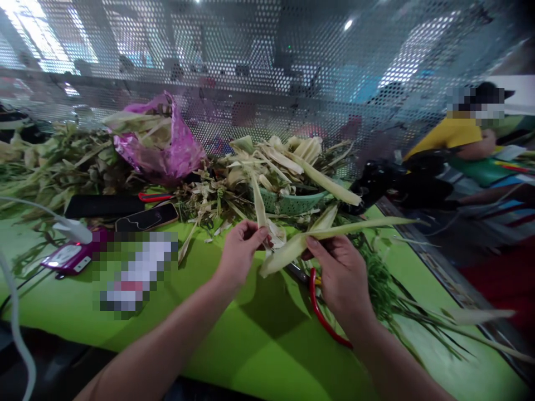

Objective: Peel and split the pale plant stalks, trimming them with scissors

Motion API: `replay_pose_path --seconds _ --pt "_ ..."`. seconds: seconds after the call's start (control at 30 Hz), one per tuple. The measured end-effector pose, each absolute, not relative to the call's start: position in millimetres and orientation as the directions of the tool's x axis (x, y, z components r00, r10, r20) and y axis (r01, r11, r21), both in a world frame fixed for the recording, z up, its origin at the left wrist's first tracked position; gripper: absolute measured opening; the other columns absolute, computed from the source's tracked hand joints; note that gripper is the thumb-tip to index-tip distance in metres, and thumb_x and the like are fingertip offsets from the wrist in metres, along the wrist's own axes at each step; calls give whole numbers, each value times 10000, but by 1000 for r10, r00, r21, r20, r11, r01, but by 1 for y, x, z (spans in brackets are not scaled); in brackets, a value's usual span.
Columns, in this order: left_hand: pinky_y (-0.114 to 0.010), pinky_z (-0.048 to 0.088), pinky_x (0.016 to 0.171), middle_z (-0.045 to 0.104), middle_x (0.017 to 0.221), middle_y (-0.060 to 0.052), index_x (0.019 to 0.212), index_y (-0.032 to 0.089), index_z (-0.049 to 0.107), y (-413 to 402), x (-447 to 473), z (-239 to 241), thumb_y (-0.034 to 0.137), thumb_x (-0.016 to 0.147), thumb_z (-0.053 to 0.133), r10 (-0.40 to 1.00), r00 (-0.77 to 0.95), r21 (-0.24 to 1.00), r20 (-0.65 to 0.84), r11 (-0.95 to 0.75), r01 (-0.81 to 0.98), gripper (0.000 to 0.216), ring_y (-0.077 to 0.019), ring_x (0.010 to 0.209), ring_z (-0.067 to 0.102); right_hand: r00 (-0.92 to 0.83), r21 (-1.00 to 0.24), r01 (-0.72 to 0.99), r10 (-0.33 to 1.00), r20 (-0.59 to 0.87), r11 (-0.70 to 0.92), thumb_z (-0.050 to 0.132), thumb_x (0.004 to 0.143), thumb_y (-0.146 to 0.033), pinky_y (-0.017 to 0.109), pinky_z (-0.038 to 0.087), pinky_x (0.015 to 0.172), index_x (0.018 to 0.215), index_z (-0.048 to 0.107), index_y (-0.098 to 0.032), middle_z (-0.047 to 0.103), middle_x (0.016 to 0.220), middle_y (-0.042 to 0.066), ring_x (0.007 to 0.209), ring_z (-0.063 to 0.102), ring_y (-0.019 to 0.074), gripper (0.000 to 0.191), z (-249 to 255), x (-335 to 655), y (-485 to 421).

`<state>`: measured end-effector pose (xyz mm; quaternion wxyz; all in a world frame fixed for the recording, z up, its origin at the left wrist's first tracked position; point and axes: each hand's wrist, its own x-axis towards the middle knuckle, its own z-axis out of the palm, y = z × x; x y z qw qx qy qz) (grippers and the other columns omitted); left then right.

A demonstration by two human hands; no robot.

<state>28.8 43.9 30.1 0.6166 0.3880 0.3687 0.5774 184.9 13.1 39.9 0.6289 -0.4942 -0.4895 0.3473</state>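
My left hand (246, 248) pinches a narrow pale strip of corn husk (259, 203) that points upward. In my right hand (336, 273) is a longer greenish corn husk (292, 250), gripped between thumb and fingers; one long leaf of it reaches out to the right. Some whitish husk pieces show between the two hands. Below my right hand lie scissors (314, 303) with red handles, partly hidden by the hand and husk. A green plastic basket (288, 203) heaped with dry husks (292, 159) stands just beyond my hands.
A pink plastic bag (179, 147) of husks sits at the back left beside piled leaves (67, 156). Phones (146, 217), a red cutter (155, 197) and a purple power bank (73, 256) lie left on the green table (200, 334). Green stems (380, 278) lie right. A person (451, 133) sits beyond.
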Motion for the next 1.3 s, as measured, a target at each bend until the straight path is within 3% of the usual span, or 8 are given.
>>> replay_pose_path --seconds 0.17,0.53,0.63,0.77,0.93,1.1,1.3 --pt "-177 436 576 593 668 23 740 150 556 49 18 38 285 711 707 999 -29 866 -46 25 -500 205 -61 586 532 320 -952 -45 907 274 303 715 747 -231 233 462 593 840 648 -199 586 752 -16 630 525 107 118 39 191 18" --pt "-200 438 564 571 632 43 769 161 562 71 -11 45 247 689 722 957 -292 779 0 -182 -599 198 -66 536 534 458 -912 -122 838 297 391 755 688 -222 222 451 564 825 663 -206 578 782 -8 642 507 108 166 54 207 24" --pt "-235 472 612 598 677 26 793 163 565 71 -13 45 268 691 723 979 -204 784 1 -128 -607 215 -96 591 584 432 -927 -130 862 266 351 762 679 -222 199 450 561 824 666 -197 579 766 -14 635 503 97 175 53 210 26" --pt "-254 480 640 620 749 -3 885 173 576 61 -4 44 297 745 670 993 107 828 -45 97 -553 209 -109 629 595 318 -958 -92 920 231 272 741 709 -234 215 463 568 847 669 -194 588 779 -11 613 506 97 161 48 205 23" --pt "-165 305 479 572 714 11 888 167 610 49 9 42 268 771 631 920 382 919 -87 222 -326 156 -37 503 408 227 -971 -6 946 233 240 702 759 -219 218 462 594 867 672 -206 595 777 -13 637 527 105 113 43 199 18" --pt "-205 384 583 648 818 -41 893 145 651 42 20 39 326 712 694 874 474 984 -105 162 -80 259 -103 653 529 142 -976 -18 967 212 216 686 778 -226 223 466 613 882 668 -216 609 781 -12 654 532 107 107 44 195 15" --pt "-248 435 666 658 800 -45 879 142 645 43 29 31 274 735 652 924 382 999 -16 32 -36 196 -141 708 564 69 -987 -64 987 144 148 686 784 -298 260 486 708 1064 572 -237 630 892 7 793 578 140 308 46 186 12"
